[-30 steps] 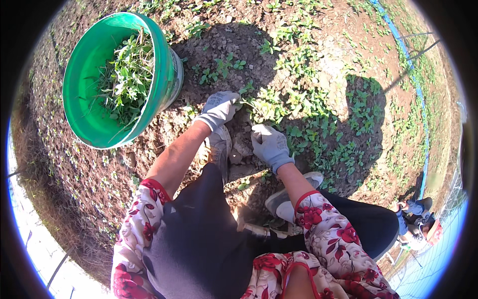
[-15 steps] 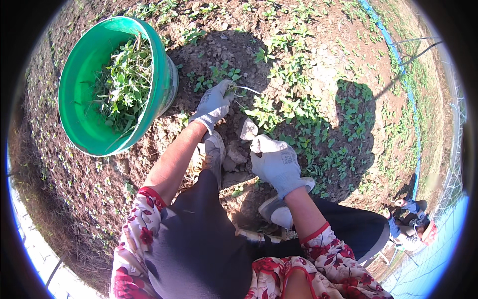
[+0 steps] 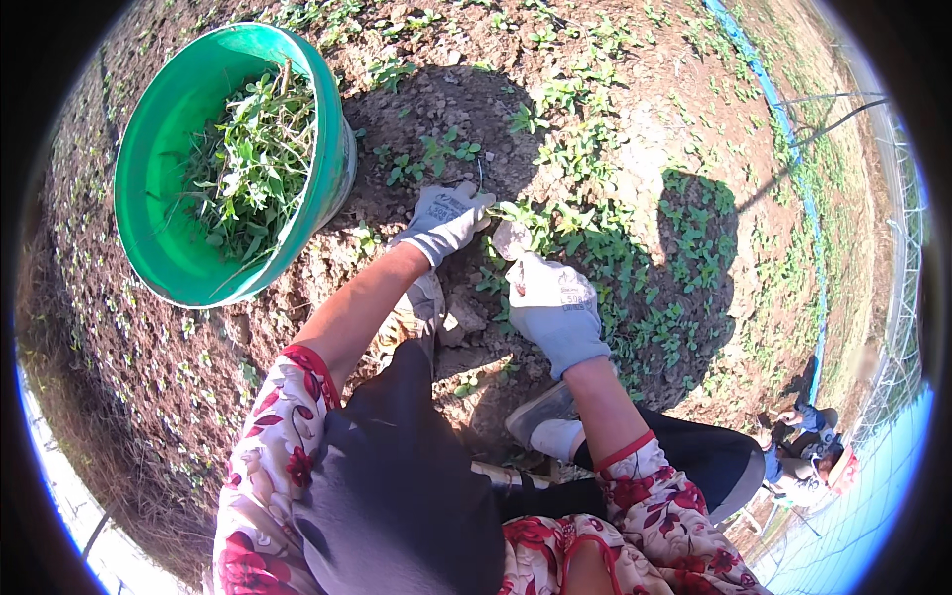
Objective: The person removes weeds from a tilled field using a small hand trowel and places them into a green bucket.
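My left hand [image 3: 448,220], in a grey-white work glove, is closed low over the soil, its fingertips beside some small green plants [image 3: 531,220]. A thin pale stem [image 3: 481,173] of a weed sticks up by its fingers; the rest of the weed is hidden. In a matching glove, my right hand [image 3: 557,309] grips a small hand trowel whose handle is covered by the fingers. The trowel's soil-caked blade [image 3: 512,240] points at the ground just right of my left fingertips. To the left stands a green bucket [image 3: 149,213] with pulled weeds [image 3: 260,164] inside.
Low green seedlings [image 3: 650,283] spread over the soil on the right. A blue hose or pipe [image 3: 783,124] runs along the far right, near wire netting [image 3: 897,268]. Another person [image 3: 813,456] crouches at the lower right. My shoe [image 3: 540,412] is planted below my right hand.
My left hand has come down and right toward the plants, and the weed's pale stem has changed angle. The trowel blade has moved slightly up and right, closer to my left fingers.
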`<state>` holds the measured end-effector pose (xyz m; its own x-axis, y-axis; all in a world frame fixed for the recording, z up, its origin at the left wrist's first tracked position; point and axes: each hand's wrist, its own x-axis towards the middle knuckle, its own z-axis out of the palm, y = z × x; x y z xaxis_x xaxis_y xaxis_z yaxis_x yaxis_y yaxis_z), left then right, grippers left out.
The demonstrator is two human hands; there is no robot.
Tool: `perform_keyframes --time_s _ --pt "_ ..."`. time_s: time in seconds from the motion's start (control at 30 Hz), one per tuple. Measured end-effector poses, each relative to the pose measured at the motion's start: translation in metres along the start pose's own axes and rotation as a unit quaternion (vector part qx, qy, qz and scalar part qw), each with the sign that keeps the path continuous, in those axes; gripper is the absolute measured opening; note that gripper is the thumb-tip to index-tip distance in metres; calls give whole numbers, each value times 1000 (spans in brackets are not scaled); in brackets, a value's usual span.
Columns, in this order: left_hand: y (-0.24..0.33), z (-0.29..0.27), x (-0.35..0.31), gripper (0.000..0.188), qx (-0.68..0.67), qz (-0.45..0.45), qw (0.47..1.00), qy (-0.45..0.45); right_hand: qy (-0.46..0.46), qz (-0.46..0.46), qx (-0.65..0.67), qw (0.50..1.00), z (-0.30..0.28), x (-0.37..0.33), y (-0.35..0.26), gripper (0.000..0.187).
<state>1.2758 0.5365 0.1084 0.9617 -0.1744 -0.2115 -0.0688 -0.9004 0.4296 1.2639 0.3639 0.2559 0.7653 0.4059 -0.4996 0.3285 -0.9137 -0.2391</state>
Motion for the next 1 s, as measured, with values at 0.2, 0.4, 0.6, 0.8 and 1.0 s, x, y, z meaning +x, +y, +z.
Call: perform_keyframes --time_s 0.2,0.4,0.6,0.8,1.0 --pt "-1 20 12 14 17 61 996 57 31 -30 12 999 52 40 10 20" --pt "-3 10 3 22 -25 6 998 49 39 -57 48 996 77 44 31 22" --pt "0 9 -10 15 -157 -15 970 184 -39 -93 0 995 69 51 56 24" --pt "-24 -14 -17 21 -315 -192 861 350 17 -23 37 999 -41 5 3 15" --pt "-37 -38 14 40 -313 -276 889 187 53 -88 52 993 -43 20 -16 15"
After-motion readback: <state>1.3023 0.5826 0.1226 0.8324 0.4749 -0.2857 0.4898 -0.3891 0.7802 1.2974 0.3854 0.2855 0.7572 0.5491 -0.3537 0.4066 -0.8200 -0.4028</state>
